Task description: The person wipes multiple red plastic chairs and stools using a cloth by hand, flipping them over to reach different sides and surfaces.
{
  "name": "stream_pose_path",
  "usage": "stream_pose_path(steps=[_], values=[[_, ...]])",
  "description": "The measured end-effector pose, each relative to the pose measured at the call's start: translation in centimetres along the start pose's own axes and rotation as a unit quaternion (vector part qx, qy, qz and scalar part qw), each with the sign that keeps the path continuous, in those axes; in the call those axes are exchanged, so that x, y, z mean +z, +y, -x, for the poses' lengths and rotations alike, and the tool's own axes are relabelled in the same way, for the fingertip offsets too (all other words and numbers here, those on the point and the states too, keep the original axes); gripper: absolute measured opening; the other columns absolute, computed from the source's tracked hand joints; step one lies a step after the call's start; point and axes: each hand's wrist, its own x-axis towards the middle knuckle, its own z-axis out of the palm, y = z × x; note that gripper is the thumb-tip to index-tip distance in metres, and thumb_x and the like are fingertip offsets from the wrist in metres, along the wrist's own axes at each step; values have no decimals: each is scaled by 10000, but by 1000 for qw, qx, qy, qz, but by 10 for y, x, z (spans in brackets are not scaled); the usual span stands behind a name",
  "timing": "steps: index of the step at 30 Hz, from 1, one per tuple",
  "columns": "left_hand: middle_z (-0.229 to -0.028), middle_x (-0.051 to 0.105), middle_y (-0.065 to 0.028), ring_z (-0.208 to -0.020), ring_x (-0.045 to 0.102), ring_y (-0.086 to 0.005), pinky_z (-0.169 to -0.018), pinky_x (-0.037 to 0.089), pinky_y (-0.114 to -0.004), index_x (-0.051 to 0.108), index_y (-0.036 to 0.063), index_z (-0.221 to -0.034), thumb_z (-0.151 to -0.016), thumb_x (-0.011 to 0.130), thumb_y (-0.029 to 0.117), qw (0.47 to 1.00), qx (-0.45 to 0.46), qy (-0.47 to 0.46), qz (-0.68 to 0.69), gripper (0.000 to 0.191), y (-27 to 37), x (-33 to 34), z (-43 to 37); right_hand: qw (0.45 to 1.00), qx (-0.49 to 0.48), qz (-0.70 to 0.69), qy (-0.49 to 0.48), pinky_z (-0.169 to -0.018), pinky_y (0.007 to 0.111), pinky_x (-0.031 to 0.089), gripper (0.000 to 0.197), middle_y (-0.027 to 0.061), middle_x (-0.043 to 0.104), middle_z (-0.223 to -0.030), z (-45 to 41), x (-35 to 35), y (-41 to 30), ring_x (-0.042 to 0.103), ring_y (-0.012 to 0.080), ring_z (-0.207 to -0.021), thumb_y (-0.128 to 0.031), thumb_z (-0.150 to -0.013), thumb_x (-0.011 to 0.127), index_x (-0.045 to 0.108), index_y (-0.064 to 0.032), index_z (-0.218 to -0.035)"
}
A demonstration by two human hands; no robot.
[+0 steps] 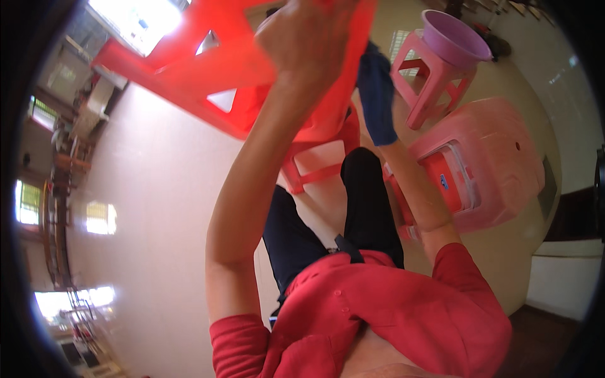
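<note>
A red plastic stool [184, 90] is raised and tilted before me, its legs and triangular openings towards the left. My left hand [302, 42], bare and slightly blurred, is closed on its frame at the top of the view. A dark blue glove or cloth covers my right hand [376, 94], which is at the stool's right side. The fingers of that hand are hidden, so its grip cannot be made out. Beneath the raised stool, another red stool [316, 177] stands on the floor by my knees.
Close by my right arm is a stack of pink and red plastic stools [501, 156]. Beyond it a purple basin [453, 40] rests on a pink stool [432, 85]. Wooden furniture [59, 212] lines the far left wall. The pale tiled floor [156, 227] reflects window light.
</note>
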Motion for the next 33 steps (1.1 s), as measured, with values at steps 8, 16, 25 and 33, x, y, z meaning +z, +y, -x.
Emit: stream_pose_path(steps=[8,16,25,33], values=[[-982,509,-317,-951,506,-411,-817,401,-440,408,-70,-1085,-844,456,281,938,157,-202,232,428,12,8,-34,994,-29,81,-72,-804,292,412,200,91,548,-982,15,-23,-81,527,203,-879,-57,-802,503,536,3,-990],[-1000,549,-184,-919,537,-325,-800,416,-387,505,-9,-1069,-860,451,298,889,385,-177,-174,375,-84,-73,-57,989,-19,9,-144,-699,319,424,127,100,556,-844,2,68,-47,532,235,-779,-66,-692,557,550,-28,-814],[-990,550,-179,-906,537,-318,-790,416,-381,508,-7,-1060,-858,455,298,890,343,-254,-163,369,-86,-59,-47,762,-249,-175,-571,-578,343,427,55,108,553,-670,24,188,35,530,259,-655,-62,-588,589,563,-69,-636],[-981,550,-175,-894,537,-312,-780,416,-376,510,-5,-1052,-857,459,298,893,316,-284,-149,364,-94,-59,-49,720,-126,70,-679,-678,350,442,277,80,615,-861,38,205,-9,564,260,-840,-343,-674,543,642,-109,-784]])
